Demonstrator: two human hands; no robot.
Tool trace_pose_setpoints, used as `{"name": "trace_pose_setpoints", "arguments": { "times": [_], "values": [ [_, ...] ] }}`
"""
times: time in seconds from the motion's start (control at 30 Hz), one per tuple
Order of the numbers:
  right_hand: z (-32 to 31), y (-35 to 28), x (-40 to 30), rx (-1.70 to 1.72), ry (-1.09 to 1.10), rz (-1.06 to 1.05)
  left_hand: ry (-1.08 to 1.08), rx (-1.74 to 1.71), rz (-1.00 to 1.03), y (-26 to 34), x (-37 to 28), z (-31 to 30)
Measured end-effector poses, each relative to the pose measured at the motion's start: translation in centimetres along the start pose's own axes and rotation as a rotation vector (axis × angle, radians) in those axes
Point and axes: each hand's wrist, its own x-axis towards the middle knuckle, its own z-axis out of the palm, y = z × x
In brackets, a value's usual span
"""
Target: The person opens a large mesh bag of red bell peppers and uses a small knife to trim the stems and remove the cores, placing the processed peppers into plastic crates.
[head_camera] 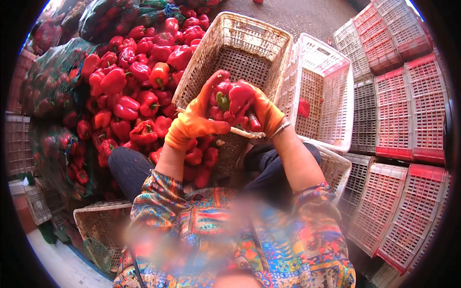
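Both of my hands wear orange gloves stained red at the fingers. Between them is a red bell pepper with its green stem turned toward the left. My left hand spreads around the pepper's left side, fingers above and thumb below. Gripping the right side is my right hand. A short piece with a pale band shows at the right fingers; what it is I cannot tell. Under the hands stands a dirty white plastic crate, its slatted floor visible beyond the pepper.
A heap of red bell peppers spreads at left, beside green mesh sacks of peppers. To the right, another white crate holds a red pepper. Stacked red and white crates line the far right. A dirty crate sits at lower left.
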Motion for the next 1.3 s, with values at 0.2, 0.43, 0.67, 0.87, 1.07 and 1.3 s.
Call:
{"name": "trace_pose_setpoints", "arguments": {
  "times": [0.2,0.43,0.67,0.87,1.07,1.3],
  "values": [
    [-0.6,0.7,0.5,-0.333,0.096,-0.019,0.360,0.210,0.157,-3.6,0.4,-2.4],
    [-0.1,-0.1,-0.3,-0.617,0.302,-0.508,0.348,-0.320,0.160,-5.5,0.5,-5.6],
    [0.7,3.1,0.8,-1.478,0.439,-1.133,0.620,-0.314,0.157,-5.9,0.0,-8.0],
    [0.4,4.0,1.6,-1.301,0.289,-1.013,0.354,-0.250,0.088,-3.4,-1.1,-4.0],
    [0.1,4.0,1.8,-1.175,0.171,-1.025,0.316,-0.329,0.138,-2.4,-0.5,-4.4],
    [0.9,2.9,0.9,-1.337,0.312,-1.102,0.380,-0.353,0.226,-2.4,1.0,-3.0]
  ]
}}
